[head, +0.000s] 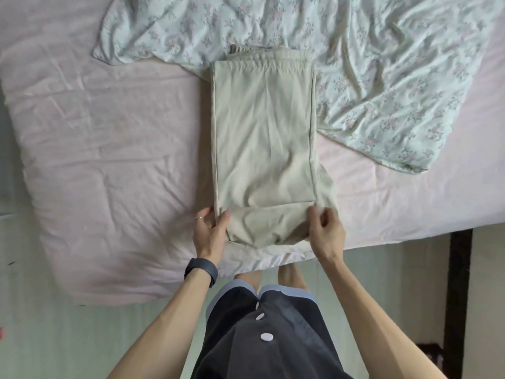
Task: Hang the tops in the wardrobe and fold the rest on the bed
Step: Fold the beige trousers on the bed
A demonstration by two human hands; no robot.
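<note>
Grip clamped: left hand and right hand pinch near corners of the beige trousers.

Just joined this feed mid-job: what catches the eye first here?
The beige trousers, folded into a long strip, lie in the middle of the bed, running away from the person. The left hand and right hand pinch the near end's corners. Behind, a rumpled floral sheet spreads across the far right, under the trousers' far end.
</note>
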